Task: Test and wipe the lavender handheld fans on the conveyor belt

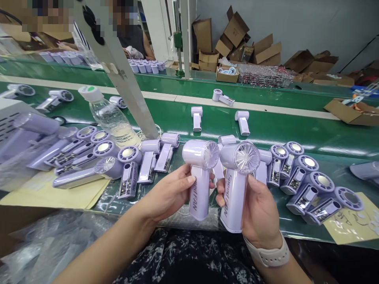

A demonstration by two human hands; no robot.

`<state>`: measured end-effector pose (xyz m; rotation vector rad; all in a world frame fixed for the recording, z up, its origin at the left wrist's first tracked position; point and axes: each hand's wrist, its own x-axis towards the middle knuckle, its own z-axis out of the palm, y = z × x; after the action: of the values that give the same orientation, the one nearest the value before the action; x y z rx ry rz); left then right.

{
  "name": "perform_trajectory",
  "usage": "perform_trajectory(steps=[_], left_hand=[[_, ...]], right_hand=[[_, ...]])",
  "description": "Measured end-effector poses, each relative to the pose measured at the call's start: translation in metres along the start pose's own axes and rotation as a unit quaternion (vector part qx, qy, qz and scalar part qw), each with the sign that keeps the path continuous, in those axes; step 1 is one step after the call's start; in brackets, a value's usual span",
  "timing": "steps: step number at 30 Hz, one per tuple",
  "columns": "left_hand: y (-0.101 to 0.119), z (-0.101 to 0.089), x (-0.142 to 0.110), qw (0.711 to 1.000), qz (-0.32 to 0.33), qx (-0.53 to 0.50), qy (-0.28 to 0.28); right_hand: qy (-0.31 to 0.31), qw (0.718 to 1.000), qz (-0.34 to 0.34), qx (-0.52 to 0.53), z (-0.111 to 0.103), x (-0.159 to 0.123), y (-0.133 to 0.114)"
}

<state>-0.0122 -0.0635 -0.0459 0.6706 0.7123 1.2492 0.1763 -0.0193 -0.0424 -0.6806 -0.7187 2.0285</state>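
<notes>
My left hand (174,191) is closed around the handle of a lilac handheld fan (199,193). In my right hand (262,207) is a second lilac handheld fan (235,197), gripped by its handle. Both fans stand upright side by side in front of me, their round heads at the top and "Speed FAN" lettering on the handles. Behind them, partly hidden, more fans (227,139) rest on the bench. To the right lies a row of fans (306,191) with exposed circuit boards; similar fans (128,177) lie to the left.
A plastic bottle (111,118) stands left, beside a slanted metal post (124,79). Several fans (242,122) lie on the green conveyor (166,108). Yellow paper (352,221) lies at right. Across the line sits a person (134,35); cardboard boxes (235,29) are piled behind.
</notes>
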Motion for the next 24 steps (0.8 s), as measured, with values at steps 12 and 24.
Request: perform_trajectory(steps=[12,24], left_hand=[[-0.006,-0.010,0.007,0.993,0.010,0.085,0.076],[0.002,-0.007,-0.001,0.968,0.074,0.236,0.039]], right_hand=[[0.106,0.992,-0.061,-0.011,-0.003,0.007,0.008],[0.050,0.985,-0.124,-0.113,-0.020,0.002,0.007]])
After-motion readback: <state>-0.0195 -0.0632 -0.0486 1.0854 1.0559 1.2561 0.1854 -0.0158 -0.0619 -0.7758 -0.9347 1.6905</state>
